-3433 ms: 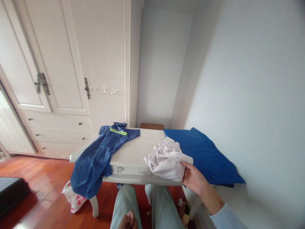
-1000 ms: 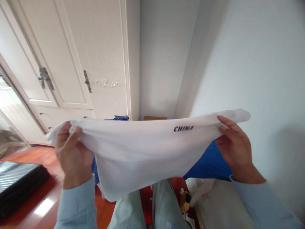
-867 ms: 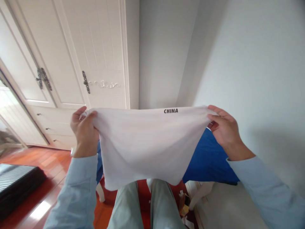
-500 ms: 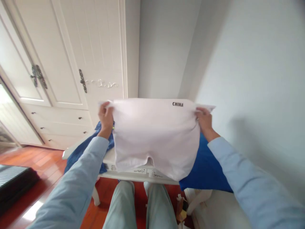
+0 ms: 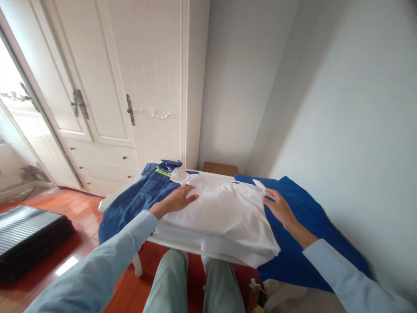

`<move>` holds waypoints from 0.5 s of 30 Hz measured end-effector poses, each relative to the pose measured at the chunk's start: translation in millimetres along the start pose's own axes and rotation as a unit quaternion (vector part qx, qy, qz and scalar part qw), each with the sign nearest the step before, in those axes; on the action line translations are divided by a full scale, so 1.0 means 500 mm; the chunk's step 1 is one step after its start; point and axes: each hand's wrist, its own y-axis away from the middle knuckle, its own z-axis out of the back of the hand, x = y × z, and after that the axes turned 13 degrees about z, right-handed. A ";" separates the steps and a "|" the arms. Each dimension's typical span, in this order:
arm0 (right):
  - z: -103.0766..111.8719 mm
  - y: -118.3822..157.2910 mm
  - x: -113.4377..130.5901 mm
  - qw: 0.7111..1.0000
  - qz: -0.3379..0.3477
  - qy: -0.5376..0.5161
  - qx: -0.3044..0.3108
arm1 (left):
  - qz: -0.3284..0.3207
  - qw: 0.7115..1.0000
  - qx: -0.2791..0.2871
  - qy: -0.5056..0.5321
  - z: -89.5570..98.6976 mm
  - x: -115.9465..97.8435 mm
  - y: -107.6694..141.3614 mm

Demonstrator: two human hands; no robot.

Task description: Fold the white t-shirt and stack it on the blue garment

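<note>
A white T-shirt point(image 5: 218, 208) with dark lettering near its far edge lies spread over a white table point(image 5: 176, 242), its near part drooping past the front edge. My left hand point(image 5: 177, 199) rests open on the shirt's left side, fingers stretched out. At the shirt's right edge, by the sleeve, my right hand point(image 5: 276, 206) has its fingers apart and holds nothing. Left of the shirt is a navy garment point(image 5: 140, 200) with a yellow-green stripe. A bright blue cloth point(image 5: 302, 230) lies to the right, partly under the shirt.
A white wardrobe point(image 5: 156, 65) with dark handles stands behind at the left. Pale walls point(image 5: 342, 108) close off the right side. A dark ribbed suitcase point(image 5: 32, 234) lies on the red wooden floor point(image 5: 87, 243). A brown wooden piece point(image 5: 220, 168) shows behind the table.
The T-shirt, held up and stretched between both hands before, now lies down on the table. Both hands have let go and lowered. The view has turned slightly left.
</note>
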 end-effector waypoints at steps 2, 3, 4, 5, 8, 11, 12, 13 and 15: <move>0.001 0.034 -0.015 0.998 0.007 0.020 0.053 | -0.024 0.996 0.080 -0.024 -0.015 -0.024 0.027; 0.001 0.049 -0.022 0.997 0.000 0.033 0.069 | -0.024 0.992 0.115 -0.040 -0.024 -0.032 0.041; 0.003 0.060 -0.028 0.996 -0.017 0.042 0.074 | -0.021 0.988 0.142 -0.057 -0.034 -0.037 0.054; 0.007 0.068 -0.031 0.996 -0.043 0.041 0.074 | -0.017 0.984 0.159 -0.073 -0.044 -0.038 0.066; 0.023 0.077 -0.018 0.988 -0.133 -0.032 0.067 | -0.020 0.983 0.154 -0.098 -0.068 -0.021 0.088; 0.043 0.085 0.019 0.968 -0.180 -0.124 0.124 | -0.031 0.986 0.131 -0.098 -0.082 0.014 0.087; 0.048 0.090 0.033 0.961 -0.185 -0.126 0.163 | -0.031 0.987 0.120 -0.098 -0.084 0.026 0.083; 0.050 0.096 0.047 0.955 -0.185 -0.105 0.208 | -0.030 0.989 0.109 -0.099 -0.086 0.036 0.079; 0.051 0.114 0.072 0.947 -0.155 -0.012 0.282 | -0.028 0.990 0.089 -0.103 -0.087 0.048 0.072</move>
